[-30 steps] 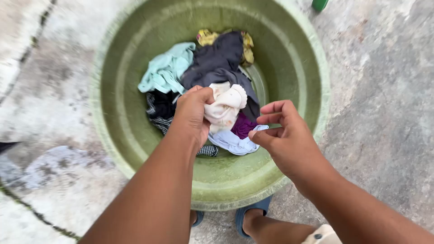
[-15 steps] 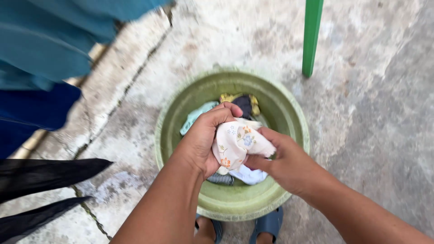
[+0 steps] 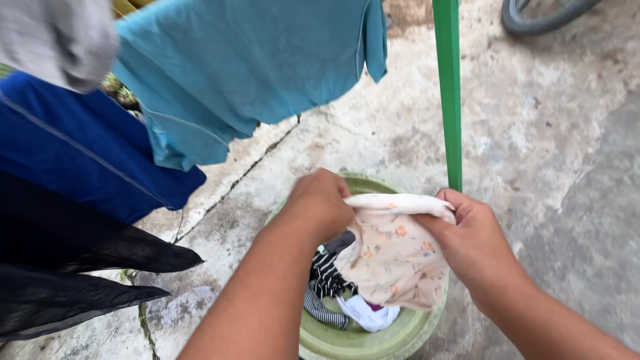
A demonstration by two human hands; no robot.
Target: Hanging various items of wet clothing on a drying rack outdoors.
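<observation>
My left hand [image 3: 320,203] and right hand [image 3: 470,243] each pinch shut on the top hem of a pale floral cloth [image 3: 393,257], spread between them above the green basin [image 3: 363,341]. It looks light, limp, probably damp, best gripped at the corners. A green pole [image 3: 450,93] stands just behind; hung shirts [image 3: 233,67] crowd my left, open concrete floor [image 3: 567,167] right.

Two hands up close together

The left hand [image 3: 321,203] and right hand [image 3: 470,240] are closed tight, arms reaching up from the bottom of the frame.
</observation>
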